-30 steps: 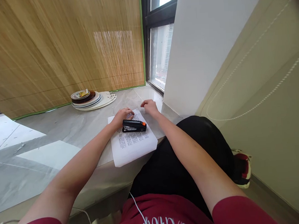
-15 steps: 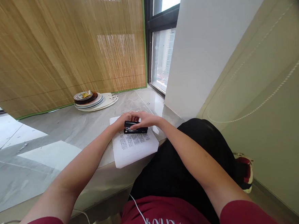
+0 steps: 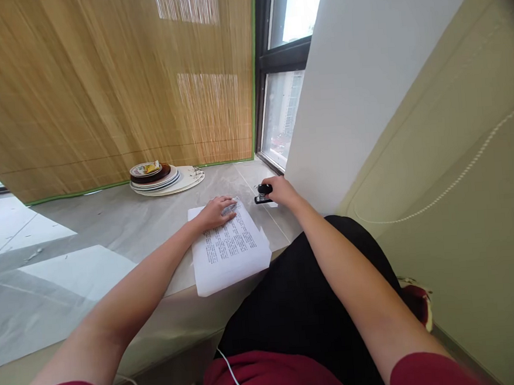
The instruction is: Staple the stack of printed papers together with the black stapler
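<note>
Printed sheets of paper [image 3: 232, 247] lie on the grey marble windowsill, with their near edge sticking out past the sill's front. My left hand [image 3: 217, 213] rests flat on the upper part of the paper, fingers stretched toward its far right corner. Beyond the paper to the right, my right hand [image 3: 282, 191] grips a black stapler [image 3: 264, 199] from its right side. The stapler is at the sill surface near the window corner, partly covered by the fingers.
A stack of plates [image 3: 154, 181] with a brown dish and a small yellow item stands at the back by the bamboo blind [image 3: 112, 79]. The window frame [image 3: 285, 55] and a white wall [image 3: 347, 92] close off the right. A beaded cord [image 3: 470, 163] hangs farther right.
My right hand has carried the stapler off the paper, to the right and away from me. My left hand now lies flat on the sheets, whose print is more exposed.
</note>
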A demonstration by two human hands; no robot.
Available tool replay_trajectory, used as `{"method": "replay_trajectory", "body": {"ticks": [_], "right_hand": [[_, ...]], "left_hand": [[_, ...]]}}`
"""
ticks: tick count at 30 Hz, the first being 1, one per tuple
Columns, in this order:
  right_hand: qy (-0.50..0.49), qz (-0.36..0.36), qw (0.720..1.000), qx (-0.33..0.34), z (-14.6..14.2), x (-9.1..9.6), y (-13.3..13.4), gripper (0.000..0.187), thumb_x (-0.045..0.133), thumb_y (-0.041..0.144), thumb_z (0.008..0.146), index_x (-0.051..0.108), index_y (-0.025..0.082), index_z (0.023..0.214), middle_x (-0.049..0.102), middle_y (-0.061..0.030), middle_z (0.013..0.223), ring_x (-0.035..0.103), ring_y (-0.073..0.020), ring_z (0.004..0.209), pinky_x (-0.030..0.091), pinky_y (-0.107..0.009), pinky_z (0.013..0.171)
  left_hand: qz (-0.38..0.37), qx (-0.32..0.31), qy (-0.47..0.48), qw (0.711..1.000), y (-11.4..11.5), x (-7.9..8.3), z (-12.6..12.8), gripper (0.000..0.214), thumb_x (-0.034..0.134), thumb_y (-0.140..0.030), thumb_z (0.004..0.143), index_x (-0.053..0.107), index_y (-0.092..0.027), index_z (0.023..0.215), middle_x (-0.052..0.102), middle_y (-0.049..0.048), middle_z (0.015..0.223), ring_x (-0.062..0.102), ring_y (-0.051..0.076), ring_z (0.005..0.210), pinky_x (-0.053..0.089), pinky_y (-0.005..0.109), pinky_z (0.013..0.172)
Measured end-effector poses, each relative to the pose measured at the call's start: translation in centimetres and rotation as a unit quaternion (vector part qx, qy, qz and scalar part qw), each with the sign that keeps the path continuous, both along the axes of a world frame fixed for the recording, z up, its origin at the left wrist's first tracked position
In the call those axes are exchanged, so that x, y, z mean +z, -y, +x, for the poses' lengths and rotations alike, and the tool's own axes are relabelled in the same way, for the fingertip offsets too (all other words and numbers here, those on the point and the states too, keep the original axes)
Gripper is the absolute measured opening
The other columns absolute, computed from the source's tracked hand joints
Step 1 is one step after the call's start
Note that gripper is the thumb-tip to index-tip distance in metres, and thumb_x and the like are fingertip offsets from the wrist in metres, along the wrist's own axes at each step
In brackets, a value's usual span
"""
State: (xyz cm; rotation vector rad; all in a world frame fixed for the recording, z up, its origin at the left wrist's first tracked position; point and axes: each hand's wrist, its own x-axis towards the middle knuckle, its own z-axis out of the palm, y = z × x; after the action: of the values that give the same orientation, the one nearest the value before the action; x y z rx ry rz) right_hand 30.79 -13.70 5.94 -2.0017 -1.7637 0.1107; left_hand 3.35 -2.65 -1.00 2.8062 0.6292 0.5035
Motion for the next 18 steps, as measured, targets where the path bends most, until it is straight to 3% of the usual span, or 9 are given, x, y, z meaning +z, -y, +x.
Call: {"method": "replay_trajectory", "body": {"ticks": [6, 13, 18], "right_hand": [[-0.016, -0.039, 0.999, -0.004, -4.0, -1.3, -0.8, 0.044, 0.078, 0.007, 0.074, 0.084, 0.026, 0.114, 0.081, -0.0077, 0.108, 0.073, -0.0248, 0.102, 0.052, -0.026, 0.082], [-0.016, -0.053, 0.998, -0.008, -2.6, -1.1, 0.0, 0.051, 0.080, 0.005, 0.070, 0.084, 0.025, 0.117, 0.082, -0.0067, 0.109, 0.075, -0.0251, 0.099, 0.053, -0.025, 0.079], [-0.035, -0.054, 0.997, 0.036, -3.2, -1.5, -0.5, 0.052, 0.082, 0.006, 0.071, 0.083, 0.022, 0.120, 0.082, -0.0055, 0.110, 0.074, -0.0234, 0.102, 0.053, -0.024, 0.084]], "left_hand": [[0.005, -0.013, -0.024, 1.000, 0.5, 0.6, -0.1, 0.055, 0.058, -0.056, 0.100, 0.068, -0.023, 0.143, 0.061, 0.0143, 0.151, 0.057, 0.035, 0.138, 0.043, 0.056, 0.118], [0.006, -0.017, -0.037, 0.999, 0.6, 0.6, 0.0, 0.059, 0.059, -0.059, 0.099, 0.066, -0.023, 0.145, 0.058, 0.0153, 0.154, 0.054, 0.036, 0.141, 0.040, 0.056, 0.119], [0.002, -0.084, -0.043, 0.996, 1.1, 0.9, 0.3, 0.060, 0.055, -0.058, 0.103, 0.059, -0.023, 0.151, 0.052, 0.0139, 0.162, 0.048, 0.035, 0.150, 0.037, 0.053, 0.124]]}}
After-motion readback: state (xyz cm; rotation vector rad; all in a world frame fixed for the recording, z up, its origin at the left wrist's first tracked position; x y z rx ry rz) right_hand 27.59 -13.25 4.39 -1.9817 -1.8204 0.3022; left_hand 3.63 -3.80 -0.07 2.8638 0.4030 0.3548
